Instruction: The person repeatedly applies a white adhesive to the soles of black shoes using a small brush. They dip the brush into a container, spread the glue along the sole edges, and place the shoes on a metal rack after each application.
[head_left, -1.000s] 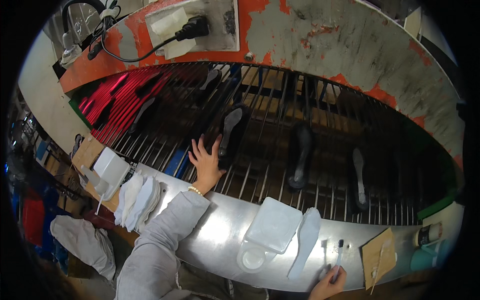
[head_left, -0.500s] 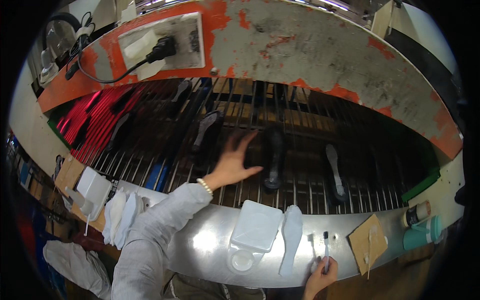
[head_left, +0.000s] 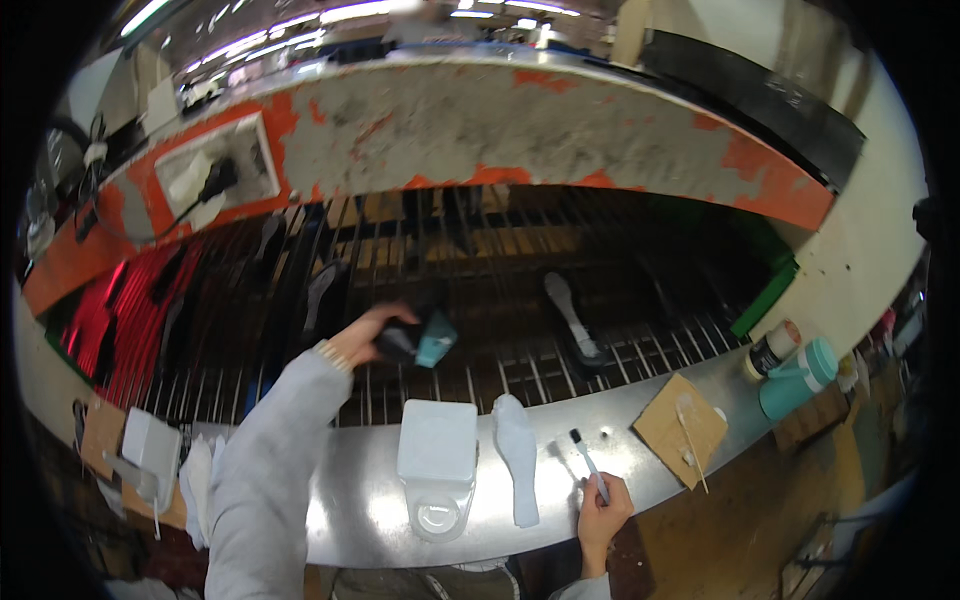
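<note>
Head view: I see the left hand (head_left: 374, 334), fingers wrapped round a dark, shoe-like piece with a teal face (head_left: 404, 343), blurred, over a rack of thin metal rods (head_left: 640, 352). The right hand (head_left: 604, 512) pinches a slim pale brush with dark bristles (head_left: 590, 465) above a curved, shiny steel ledge (head_left: 352, 500). Left of those fingers lie a pale-blue sole-shaped piece (head_left: 517, 460) and a square white plastic tub (head_left: 438, 440); right of them, a tan cardboard square (head_left: 668, 422). Beyond the left fingers runs a chipped grey-and-orange panel (head_left: 450, 120), with strip lights (head_left: 360, 11) farther back.
</note>
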